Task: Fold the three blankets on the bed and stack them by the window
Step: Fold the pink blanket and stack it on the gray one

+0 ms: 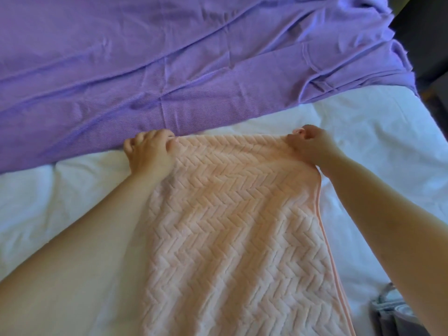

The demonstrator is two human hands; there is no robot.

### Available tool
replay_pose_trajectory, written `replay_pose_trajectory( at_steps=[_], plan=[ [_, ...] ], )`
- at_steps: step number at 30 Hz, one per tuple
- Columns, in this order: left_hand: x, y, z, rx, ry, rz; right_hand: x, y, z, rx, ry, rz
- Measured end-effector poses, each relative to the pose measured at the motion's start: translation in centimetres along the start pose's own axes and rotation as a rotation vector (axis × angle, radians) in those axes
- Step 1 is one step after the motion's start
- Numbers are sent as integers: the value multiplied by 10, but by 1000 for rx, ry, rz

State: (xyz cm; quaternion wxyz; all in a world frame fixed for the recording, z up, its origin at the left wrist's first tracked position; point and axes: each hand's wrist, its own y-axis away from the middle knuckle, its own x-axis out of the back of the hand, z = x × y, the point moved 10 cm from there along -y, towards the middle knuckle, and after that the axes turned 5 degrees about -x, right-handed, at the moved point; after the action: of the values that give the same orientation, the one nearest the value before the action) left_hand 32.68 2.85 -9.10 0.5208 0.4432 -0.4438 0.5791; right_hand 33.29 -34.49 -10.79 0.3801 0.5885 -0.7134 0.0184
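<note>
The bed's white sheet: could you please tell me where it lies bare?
Bare white sheet right of the pink blanket, below the purple blanket; a second patch between the purple blanket and the left forearm. Purple covers the far side.

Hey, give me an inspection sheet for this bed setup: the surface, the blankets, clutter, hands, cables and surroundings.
Surface: bed covered by a rumpled white sheet.
Job's things: pink blanket, zigzag textured, lies on the sheet in front; purple blanket is spread out and creased behind it. No third blanket identified.
Clutter: grey and white fabric bundle at the lower right edge; cannot tell what it is.
Hands: left hand grips the pink blanket's far left corner; right hand pinches its far right corner.
Cables: nothing seen.
Surroundings: dark area past the bed's upper right; too dark to tell.
</note>
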Motion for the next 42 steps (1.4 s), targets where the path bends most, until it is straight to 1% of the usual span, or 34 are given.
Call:
replay_pose_trajectory(
  at_steps=[2,3,4,5,7,9,10,12,14,16,18,19,20,21,22,23,24,25,26,27,28,29,32,33,34,37,38,39,42],
  plan=[
    [-5,-11,-18,46,11,-108,-2,-1,-3,34,180,-43],
    [-5,-15,-25,54,49,-144,-5,0,-2,25,220,-95],
    [-5,-16,-29,51,134,-171,-8,1,-2,17,236,-148],
    [-5,-16,-30,42,265,-196,-7,2,-4,15,236,-180],
    [-7,-11,-31,31,491,-289,1,0,-14,35,164,-174],
    [-1,-10,-34,21,535,-367,17,-5,-30,100,43,-118],
    [6,-14,-39,21,541,-346,24,-9,-38,131,5,-86],
    [28,-27,-53,55,567,-185,32,-15,-53,215,22,-8],
    [40,-36,-58,85,506,-43,27,-18,-66,305,63,80],
    [31,-38,-51,78,371,-38,10,-23,-67,342,132,121],
    [13,-33,-50,121,271,-81,-7,-31,-59,317,214,132],
    [10,-28,-51,154,230,-70,-9,-34,-54,283,229,153],
    [13,-23,-51,168,192,-16,-8,-36,-50,254,227,180],
    [20,-17,-46,142,153,69,-6,-35,-48,242,233,214],
    [28,-10,-34,70,115,147,-3,-31,-48,244,256,250],
    [32,-2,-14,-45,85,198,0,-24,-50,257,266,282],
    [31,9,10,-180,63,204,3,-17,-49,263,248,297],
    [21,20,33,-304,42,150,4,-11,-44,235,202,279],
    [6,30,52,-379,26,42,3,-6,-34,172,141,231],
    [-11,40,63,-394,7,-76,0,0,-23,98,76,166],
    [-26,46,67,-370,-11,-168,-3,7,-12,42,17,99],
    [-38,49,67,-331,-30,-216,-4,12,-4,12,-19,48],
    [-56,46,65,-256,-89,-256,-2,26,13,4,-38,-36],
    [-57,44,65,-246,-101,-261,1,31,19,-4,-31,-39],
    [-57,43,66,-236,-110,-261,5,36,25,-10,-21,-15],
    [-51,48,74,-218,-97,-236,26,59,34,83,72,159],
    [-49,51,81,-235,-82,-232,29,66,39,84,95,187],
    [-47,56,89,-261,-71,-234,27,73,47,45,104,172],
    [-50,72,110,-306,-49,-256,4,88,69,-113,130,-5]
  ],
)
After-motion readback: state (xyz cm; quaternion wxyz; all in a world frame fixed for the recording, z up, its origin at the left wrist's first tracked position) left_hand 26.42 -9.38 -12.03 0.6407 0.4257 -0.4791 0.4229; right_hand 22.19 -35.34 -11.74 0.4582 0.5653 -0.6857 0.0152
